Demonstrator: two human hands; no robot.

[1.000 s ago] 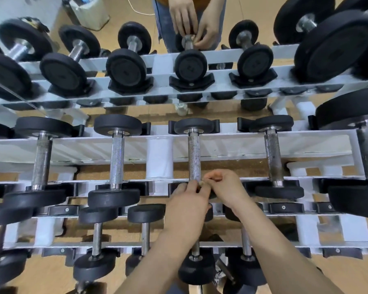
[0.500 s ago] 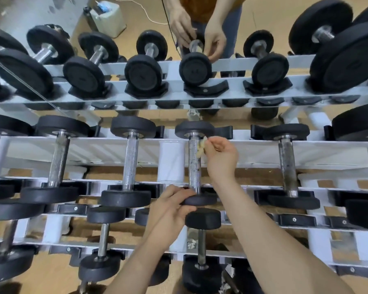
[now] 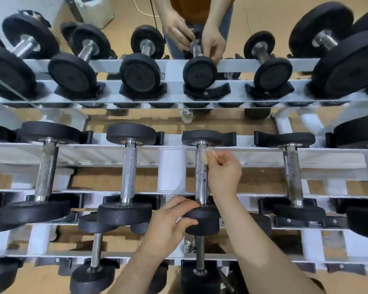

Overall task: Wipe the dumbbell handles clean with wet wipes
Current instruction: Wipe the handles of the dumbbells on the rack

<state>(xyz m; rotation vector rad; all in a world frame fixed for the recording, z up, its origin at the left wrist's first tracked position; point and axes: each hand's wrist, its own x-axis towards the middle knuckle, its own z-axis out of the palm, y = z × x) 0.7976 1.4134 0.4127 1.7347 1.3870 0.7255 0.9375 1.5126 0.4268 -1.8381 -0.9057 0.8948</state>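
A small dumbbell lies on the middle shelf of the white rack, its knurled steel handle pointing away from me. My right hand pinches a small yellowed wet wipe against the far end of that handle, close to the far black head. My left hand grips the near black head of the same dumbbell, fingers curled over its rim. The handle shows dark specks along its middle.
Neighbouring dumbbells lie left and right on the same shelf, with more on the shelves above and below. Across the rack another person's hands hold a dumbbell handle on the top shelf. A white container stands on the floor beyond.
My right hand has moved with the wipe from the near end of the handle up to its far end. My left hand has dropped back onto the near head and gripped it.
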